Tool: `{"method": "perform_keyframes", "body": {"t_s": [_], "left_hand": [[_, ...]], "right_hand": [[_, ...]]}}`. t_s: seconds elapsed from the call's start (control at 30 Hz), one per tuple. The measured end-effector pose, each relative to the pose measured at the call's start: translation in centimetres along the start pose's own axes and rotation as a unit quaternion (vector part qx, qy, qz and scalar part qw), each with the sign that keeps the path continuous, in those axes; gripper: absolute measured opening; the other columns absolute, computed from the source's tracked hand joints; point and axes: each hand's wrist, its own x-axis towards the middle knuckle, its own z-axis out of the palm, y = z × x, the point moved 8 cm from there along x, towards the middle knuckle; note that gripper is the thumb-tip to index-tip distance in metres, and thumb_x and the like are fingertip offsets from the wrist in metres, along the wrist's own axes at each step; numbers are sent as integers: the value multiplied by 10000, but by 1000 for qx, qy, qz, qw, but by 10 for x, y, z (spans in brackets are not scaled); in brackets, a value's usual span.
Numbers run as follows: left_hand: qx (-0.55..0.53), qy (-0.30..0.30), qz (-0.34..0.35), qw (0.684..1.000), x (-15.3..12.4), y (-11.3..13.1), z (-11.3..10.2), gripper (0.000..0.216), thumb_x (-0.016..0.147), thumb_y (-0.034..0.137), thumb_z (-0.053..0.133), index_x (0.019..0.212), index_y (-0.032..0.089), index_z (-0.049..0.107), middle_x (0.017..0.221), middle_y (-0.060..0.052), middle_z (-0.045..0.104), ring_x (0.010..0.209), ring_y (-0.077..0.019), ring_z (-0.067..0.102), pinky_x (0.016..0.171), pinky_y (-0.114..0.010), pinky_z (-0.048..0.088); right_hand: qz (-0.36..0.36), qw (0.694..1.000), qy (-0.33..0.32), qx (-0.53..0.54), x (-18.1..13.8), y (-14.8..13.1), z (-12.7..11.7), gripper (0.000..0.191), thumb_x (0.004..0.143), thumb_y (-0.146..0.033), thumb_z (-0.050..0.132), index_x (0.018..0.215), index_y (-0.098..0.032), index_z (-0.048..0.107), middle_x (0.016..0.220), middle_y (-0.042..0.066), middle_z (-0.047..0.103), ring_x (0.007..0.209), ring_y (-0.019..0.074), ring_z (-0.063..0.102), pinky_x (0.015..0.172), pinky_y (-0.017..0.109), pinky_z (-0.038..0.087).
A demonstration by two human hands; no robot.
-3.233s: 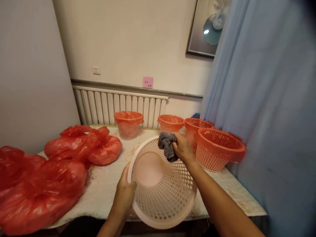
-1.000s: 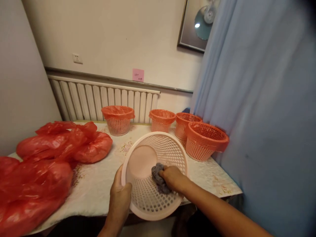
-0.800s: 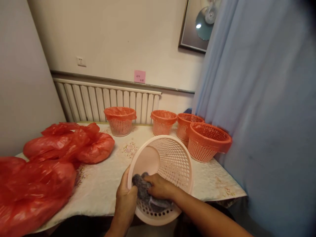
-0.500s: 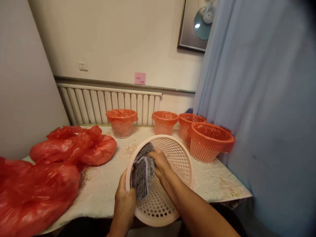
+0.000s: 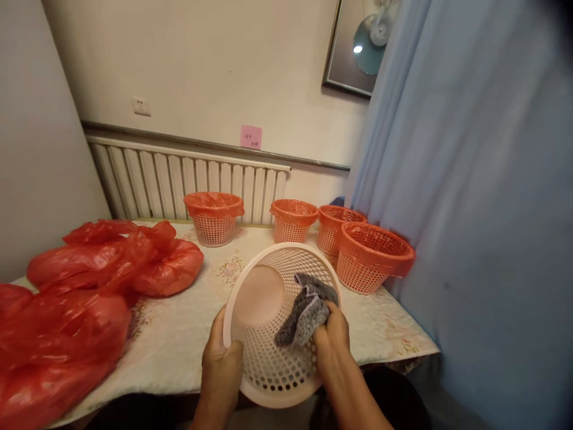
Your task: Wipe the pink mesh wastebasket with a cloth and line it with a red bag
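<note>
A pale pink perforated plastic basket is tilted with its mouth toward me, at the table's front edge. Its left rim is gripped by my left hand, thumb on the inner side and fingers around the outside. My right hand is closed on a grey cloth with pale lilac edging. The cloth is bunched up and lies against the right inner wall of the basket; some of my right fingers are hidden behind it.
Baskets lined with red bags stand along the back: one at left, one in the middle, two at right, the nearest largest. Stuffed red plastic bags cover the table's left side. A blue curtain hangs at right.
My right hand has carried the cloth from the basket's left inner side over to its right side. The left hand keeps its hold on the rim.
</note>
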Motion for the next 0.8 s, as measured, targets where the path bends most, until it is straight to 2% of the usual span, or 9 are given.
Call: {"method": "perform_keyframes", "body": {"t_s": [0.07, 0.17, 0.27, 0.33, 0.43, 0.57, 0.67, 0.73, 0.8], "left_hand": [[5, -9, 1, 1000, -2, 1, 2, 700, 660, 43, 482, 1325, 260, 518, 1242, -28, 652, 1186, -231, 585, 1080, -380, 393], [17, -9, 6, 1000, -4, 2, 1, 687, 658, 47, 487, 1310, 259, 528, 1251, -34, 649, 1196, -249, 574, 1088, -410, 385], [8, -14, 7, 1000, -5, 3, 2, 693, 647, 45, 481, 1310, 241, 529, 1242, -46, 656, 1183, -254, 585, 1066, -410, 415], [1, -22, 3, 1000, -4, 4, 3, 678, 641, 46, 485, 1292, 222, 548, 1230, -51, 666, 1179, -251, 592, 1055, -389, 432], [0, -17, 8, 1000, -1, 4, -1, 671, 645, 49, 489, 1284, 243, 553, 1253, -27, 657, 1200, -237, 583, 1078, -378, 405], [-17, -7, -8, 1000, 6, -2, -8, 691, 657, 59, 497, 1316, 267, 523, 1236, -26, 663, 1140, -227, 619, 1025, -375, 452], [-28, -4, -14, 1000, 8, -7, -12, 692, 673, 66, 495, 1332, 276, 505, 1229, -25, 662, 1104, -220, 636, 988, -371, 483], [-19, -6, 0, 1000, 9, -6, -11, 687, 675, 48, 474, 1321, 280, 516, 1265, -20, 641, 1153, -218, 607, 1036, -379, 443], [-14, -4, 12, 1000, 9, -6, -9, 688, 668, 31, 465, 1309, 272, 528, 1290, -23, 626, 1195, -220, 579, 1078, -386, 400]], "right_hand": [[6, 996, 70, 50, 12, -9, 7, 156, 681, -346, 535, 774, -221, 533, 661, -4, 641, 678, 183, 658, 640, 305, 555], [-10, 995, 73, 69, 23, -22, 41, 218, 679, -330, 563, 855, -204, 533, 756, -19, 648, 707, 151, 645, 682, 267, 535], [-40, 998, -42, -20, 5, -24, 84, 217, 683, -273, 567, 887, -201, 543, 735, -38, 624, 632, 131, 590, 622, 240, 492], [-79, 971, -170, -151, -22, -18, 110, 158, 682, -223, 548, 838, -200, 557, 714, -43, 601, 632, 128, 556, 607, 225, 456], [-152, 865, -366, -307, -71, 1, 126, 107, 663, -136, 508, 739, -199, 548, 726, -38, 588, 690, 128, 534, 641, 208, 420], [-242, 680, -529, -445, -108, 25, 100, 184, 648, -80, 488, 749, -194, 590, 790, -4, 630, 740, 146, 551, 684, 222, 395], [-279, 532, -576, -554, -100, 42, 64, 220, 679, -88, 532, 807, -209, 663, 812, 10, 661, 696, 155, 558, 630, 235, 361], [-304, 471, -557, -613, -78, 40, 47, 190, 737, -105, 552, 796, -226, 686, 763, 7, 661, 643, 153, 539, 600, 247, 335], [-341, 431, -507, -664, -51, 21, 43, 165, 774, -111, 569, 724, -217, 686, 689, 20, 642, 615, 161, 518, 592, 265, 321]]}}
